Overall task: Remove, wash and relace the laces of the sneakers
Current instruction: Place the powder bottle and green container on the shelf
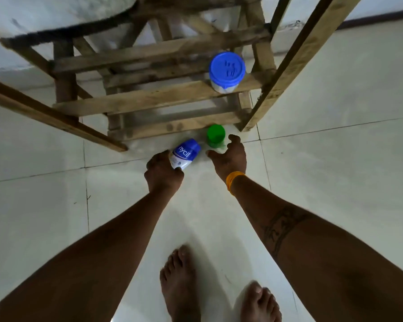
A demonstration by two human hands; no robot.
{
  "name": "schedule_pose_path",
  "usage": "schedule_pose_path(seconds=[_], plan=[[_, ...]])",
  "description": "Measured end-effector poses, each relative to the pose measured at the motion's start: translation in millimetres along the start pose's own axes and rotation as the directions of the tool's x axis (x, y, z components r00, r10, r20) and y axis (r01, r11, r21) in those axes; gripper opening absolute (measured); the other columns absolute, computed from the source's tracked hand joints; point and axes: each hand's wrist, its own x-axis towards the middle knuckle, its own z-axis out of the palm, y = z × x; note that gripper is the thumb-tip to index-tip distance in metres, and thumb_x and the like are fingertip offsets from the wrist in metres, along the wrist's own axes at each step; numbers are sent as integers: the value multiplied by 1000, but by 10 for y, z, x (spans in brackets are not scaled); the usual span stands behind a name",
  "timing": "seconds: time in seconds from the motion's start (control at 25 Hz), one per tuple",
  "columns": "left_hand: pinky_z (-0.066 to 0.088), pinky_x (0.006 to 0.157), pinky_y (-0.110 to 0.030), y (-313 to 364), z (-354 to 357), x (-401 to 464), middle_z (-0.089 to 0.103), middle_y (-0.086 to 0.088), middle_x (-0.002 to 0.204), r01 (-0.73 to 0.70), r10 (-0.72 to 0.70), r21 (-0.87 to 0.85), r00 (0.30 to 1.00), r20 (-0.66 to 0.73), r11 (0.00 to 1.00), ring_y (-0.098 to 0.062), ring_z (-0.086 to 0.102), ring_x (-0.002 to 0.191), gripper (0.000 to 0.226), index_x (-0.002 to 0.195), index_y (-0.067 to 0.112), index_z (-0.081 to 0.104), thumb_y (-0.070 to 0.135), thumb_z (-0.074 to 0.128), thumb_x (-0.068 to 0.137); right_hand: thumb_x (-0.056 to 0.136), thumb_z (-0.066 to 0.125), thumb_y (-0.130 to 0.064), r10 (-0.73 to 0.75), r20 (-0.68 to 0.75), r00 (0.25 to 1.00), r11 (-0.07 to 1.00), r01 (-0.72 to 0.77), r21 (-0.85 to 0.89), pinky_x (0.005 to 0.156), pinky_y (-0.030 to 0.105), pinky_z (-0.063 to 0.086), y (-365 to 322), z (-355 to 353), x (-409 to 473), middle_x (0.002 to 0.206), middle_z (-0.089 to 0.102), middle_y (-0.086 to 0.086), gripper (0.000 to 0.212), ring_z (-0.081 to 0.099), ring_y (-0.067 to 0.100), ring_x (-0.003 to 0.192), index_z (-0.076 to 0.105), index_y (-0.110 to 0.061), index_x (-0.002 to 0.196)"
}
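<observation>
No sneakers or laces are in view. My left hand (pixel 163 169) grips a white bottle with a blue cap (pixel 186 152) marked "nycil", tilted low over the tiled floor. My right hand (pixel 229 154), with an orange band at the wrist, reaches out with fingers spread and slightly curved beside a green-capped bottle (pixel 215 135) that stands on the floor. Whether the fingers touch that bottle I cannot tell. A tub with a blue lid (pixel 226 70) sits on a slat of the wooden rack (pixel 149 98).
The wooden rack's legs (pixel 296 66) and a slanted wooden bar (pixel 56 119) frame the area ahead. My bare feet (pixel 179 282) stand on the pale floor tiles (pixel 335 182) below my arms.
</observation>
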Motion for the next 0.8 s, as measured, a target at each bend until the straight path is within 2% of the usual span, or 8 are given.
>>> schedule_pose_path(seconds=[0.12, 0.24, 0.36, 0.44, 0.52, 0.64, 0.72, 0.8], plan=[[45, 96, -43, -70, 135, 257, 56, -11, 133, -3, -6, 107, 997, 79, 994, -37, 54, 124, 57, 138, 22, 50, 26, 70, 85, 80, 85, -28, -50, -28, 998, 998, 49, -33, 102, 44, 51, 15, 183, 357, 133, 57, 15, 77, 60, 35, 120, 45, -14, 144], [46, 96, -44, -93, 204, 389, 55, -12, 125, -29, 21, 146, 999, 50, 989, -37, 56, 119, 57, 132, 20, 53, 33, 76, 82, 79, 85, -28, -80, -52, 995, 995, 76, -67, 99, 43, 52, 32, 281, 593, 126, 59, 14, 70, 60, 35, 117, 51, -13, 138], [51, 96, -45, -194, 248, 405, 59, -12, 121, 4, -5, 11, 998, 66, 1000, -35, 59, 115, 63, 123, 15, 57, 37, 87, 72, 75, 87, -30, -91, -73, 993, 994, 87, -61, 92, 43, 55, 103, 329, 577, 118, 62, 12, 63, 62, 33, 109, 57, -13, 128], [54, 92, -45, -234, 270, 373, 67, -9, 114, 80, -70, -154, 995, 70, 985, -33, 65, 106, 61, 114, 15, 58, 35, 91, 67, 73, 88, -31, -71, -67, 995, 997, 68, -34, 89, 40, 55, 155, 303, 462, 115, 64, 10, 61, 63, 31, 105, 58, -13, 123], [57, 86, -41, -194, 270, 243, 71, -5, 103, 180, -157, -386, 983, 92, 905, -30, 69, 96, 55, 109, 13, 60, 28, 93, 68, 73, 88, -30, -66, -44, 997, 998, 66, 2, 89, 39, 56, 167, 231, 316, 112, 67, 7, 58, 64, 28, 103, 58, -14, 120], [62, 81, -41, -123, 176, -11, 76, -9, 101, 344, -227, -684, 939, 259, 643, -30, 75, 90, 56, 112, 8, 65, 21, 93, 64, 76, 86, -25, -97, 23, 995, 994, 96, 45, 85, 35, 55, 73, 49, -8, 108, 67, 3, 57, 64, 26, 97, 53, -15, 121], [63, 78, -45, -103, 8, -247, 77, -17, 103, 391, -176, -771, 920, 351, 503, -36, 76, 89, 64, 116, 6, 68, 21, 87, 57, 77, 85, -22, -125, 62, 990, 991, 121, 65, 80, 33, 53, -54, -128, -287, 104, 65, 1, 58, 63, 24, 92, 49, -15, 121], [62, 76, -46, -67, -257, -529, 76, -21, 101, 415, -172, -792, 909, 379, 449, -39, 75, 85, 61, 113, 4, 71, 18, 82, 55, 76, 86, -21, -148, 100, 984, 987, 142, 71, 78, 32, 52, -219, -327, -598, 101, 64, -1, 56, 62, 23, 90, 49, -15, 119]])
